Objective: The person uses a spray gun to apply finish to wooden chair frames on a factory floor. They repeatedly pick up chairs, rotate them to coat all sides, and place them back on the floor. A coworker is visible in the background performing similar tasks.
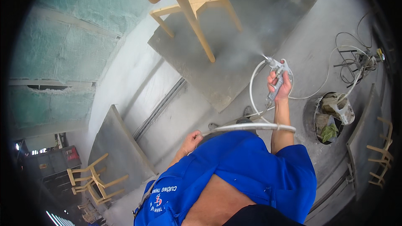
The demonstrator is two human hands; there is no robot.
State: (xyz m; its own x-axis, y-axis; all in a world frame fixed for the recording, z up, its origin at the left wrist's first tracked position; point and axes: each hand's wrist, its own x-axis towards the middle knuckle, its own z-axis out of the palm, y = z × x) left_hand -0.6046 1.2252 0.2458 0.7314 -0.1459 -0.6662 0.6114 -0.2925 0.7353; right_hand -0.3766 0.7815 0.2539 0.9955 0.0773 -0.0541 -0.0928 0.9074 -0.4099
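The spray gun (274,64) is gripped by the right hand (285,87), right of the far chair (197,3); stiff, probably light, best held by its handle (272,96); the left hand (191,142) is curled, its contents untellable.

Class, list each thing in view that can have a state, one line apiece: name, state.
Spray gun: spraying mist
Right hand: closed around the spray gun
White hose: curved across the right forearm
Left hand: curled; grip on the hose unclear
Nearest chair: standing on the grey board
Drum: open-topped, contents showing
Blue shirt: partly open
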